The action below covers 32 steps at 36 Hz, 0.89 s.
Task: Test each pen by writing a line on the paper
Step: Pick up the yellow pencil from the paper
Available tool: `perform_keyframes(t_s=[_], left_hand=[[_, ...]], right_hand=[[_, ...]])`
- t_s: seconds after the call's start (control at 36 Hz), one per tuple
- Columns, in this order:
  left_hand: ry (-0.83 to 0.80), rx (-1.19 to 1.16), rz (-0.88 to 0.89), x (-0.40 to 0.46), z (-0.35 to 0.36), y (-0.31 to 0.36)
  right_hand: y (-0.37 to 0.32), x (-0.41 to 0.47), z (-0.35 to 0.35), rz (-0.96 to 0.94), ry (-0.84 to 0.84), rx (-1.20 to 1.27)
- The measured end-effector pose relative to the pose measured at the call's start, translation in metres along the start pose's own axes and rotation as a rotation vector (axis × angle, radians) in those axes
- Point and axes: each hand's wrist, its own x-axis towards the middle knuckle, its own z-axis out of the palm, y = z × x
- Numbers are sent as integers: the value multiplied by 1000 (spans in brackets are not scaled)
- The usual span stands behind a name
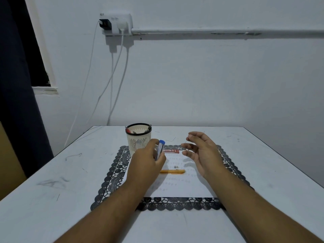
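My left hand (147, 158) grips a blue-capped pen (160, 149), held upright above the white paper (182, 186). My right hand (199, 151) hovers to the right of it, fingers loosely spread and holding nothing. The paper carries faint rows of written marks. On it lie an orange pen (173, 171), a small grey cap-like piece (176, 166) and a red pen (171, 151) at its far edge. A cream mesh pen cup (138, 138) with a black rim stands at the back left, with several pens in it.
A black lace placemat (177, 204) lies under the paper on a white table (52, 172). The wall behind has a power socket (115, 23) with white cables hanging down. A dark curtain (15, 102) is at the left.
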Motion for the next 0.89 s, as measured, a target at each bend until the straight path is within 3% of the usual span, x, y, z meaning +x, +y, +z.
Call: perform_keyframes(t_s=[0.31,0.56,0.75,0.89], left_hand=[[-53,-52,97,8,5,-6],[-219,410,311,44,29,-9],[-418,654,267,75,59,-4],[-461,739,212,84,69,-7]], right_hand=[[0,3,-2,5,22,-45],[-11,8,-4,-17,131,-62],[-16,14,-18,-22,187,-100],[-18,20,-23,-8,166,-99]])
